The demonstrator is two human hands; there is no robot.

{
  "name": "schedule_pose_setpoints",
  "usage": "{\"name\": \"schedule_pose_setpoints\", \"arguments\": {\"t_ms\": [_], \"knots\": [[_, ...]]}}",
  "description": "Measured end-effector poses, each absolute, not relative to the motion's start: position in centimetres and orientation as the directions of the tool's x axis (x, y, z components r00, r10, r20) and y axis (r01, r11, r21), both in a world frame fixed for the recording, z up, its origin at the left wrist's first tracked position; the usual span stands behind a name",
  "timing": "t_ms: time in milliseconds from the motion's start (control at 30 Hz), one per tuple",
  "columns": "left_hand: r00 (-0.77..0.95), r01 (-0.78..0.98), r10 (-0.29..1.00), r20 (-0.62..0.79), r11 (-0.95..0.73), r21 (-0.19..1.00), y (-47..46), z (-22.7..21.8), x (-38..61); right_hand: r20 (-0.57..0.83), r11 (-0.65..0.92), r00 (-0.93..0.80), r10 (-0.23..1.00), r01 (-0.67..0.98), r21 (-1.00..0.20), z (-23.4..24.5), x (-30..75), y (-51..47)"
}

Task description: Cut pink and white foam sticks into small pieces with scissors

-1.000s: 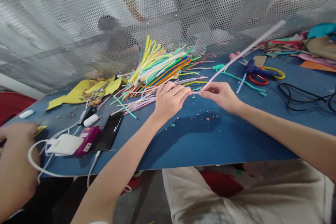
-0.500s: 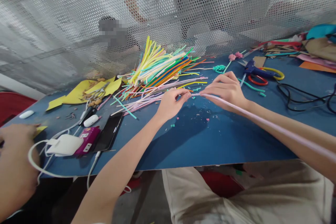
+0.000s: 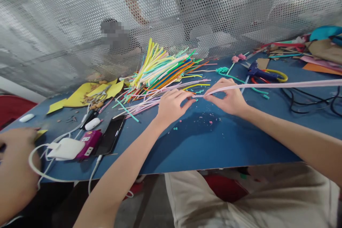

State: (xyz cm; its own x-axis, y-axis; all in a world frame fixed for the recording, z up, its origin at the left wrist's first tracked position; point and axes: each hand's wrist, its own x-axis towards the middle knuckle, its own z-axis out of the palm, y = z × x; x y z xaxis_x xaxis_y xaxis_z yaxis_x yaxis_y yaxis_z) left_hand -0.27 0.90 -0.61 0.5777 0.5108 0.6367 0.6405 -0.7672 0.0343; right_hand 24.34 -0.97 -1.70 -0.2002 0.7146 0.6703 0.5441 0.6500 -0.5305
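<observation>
A pale lilac pipe cleaner (image 3: 280, 84) runs from between my fingers out past the right edge of the view. My left hand (image 3: 174, 106) pinches its end between thumb and fingertips. Close beside it, my right hand (image 3: 227, 96) is closed on the same fuzzy stem, thumb below and fingers above. Only a short bit of the stem shows between the two hands. Behind my left hand lie loose lilac pipe cleaners (image 3: 141, 107), and beyond them a big bundle of many-coloured pipe cleaners (image 3: 165, 67).
Right of my hands are a blue glue gun (image 3: 258, 71), scissors with red and yellow handles, and a black cable (image 3: 296, 103). Left are a phone (image 3: 110, 135), a white charger (image 3: 66, 148) and yellow paper (image 3: 80, 94). Another person's hand (image 3: 18, 156) is at far left. A perforated metal screen (image 3: 165, 14) stands behind.
The pipe cleaner's long free part has swung up from along my right forearm to nearly level above it. My right hand has turned and dropped slightly; both hands keep their pinch.
</observation>
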Motion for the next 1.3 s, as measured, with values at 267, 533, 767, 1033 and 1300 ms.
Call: {"name": "schedule_pose_setpoints", "arguments": {"t_ms": [267,533,767,1033,1300], "knots": [[0.657,0.642,0.346,0.669,-0.722,-0.257,1.1,-0.3,-1.4,0.193,0.213,-0.209,0.959,0.076,-0.974,-2.1,23.6,-0.4],[0.696,0.643,0.312,0.647,-0.672,-0.368,0.7,0.5,-1.1,0.141,0.148,-0.223,0.965,0.018,-0.989,-2.7,23.5,-0.2],[0.581,0.676,0.497,0.645,-0.736,-0.041,0.3,0.7,-0.6,0.456,0.493,-0.188,0.870,0.329,-0.805,-2.3,23.5,-0.7],[0.501,0.627,0.692,0.520,-0.704,0.332,-0.2,1.1,0.2,0.697,0.718,-0.325,0.639,0.576,-0.389,-1.7,24.7,-0.8],[0.519,0.548,0.794,0.318,-0.594,0.589,0.1,1.5,-0.2,0.672,0.737,-0.460,0.581,0.648,-0.194,-1.2,26.0,-1.0]]}}
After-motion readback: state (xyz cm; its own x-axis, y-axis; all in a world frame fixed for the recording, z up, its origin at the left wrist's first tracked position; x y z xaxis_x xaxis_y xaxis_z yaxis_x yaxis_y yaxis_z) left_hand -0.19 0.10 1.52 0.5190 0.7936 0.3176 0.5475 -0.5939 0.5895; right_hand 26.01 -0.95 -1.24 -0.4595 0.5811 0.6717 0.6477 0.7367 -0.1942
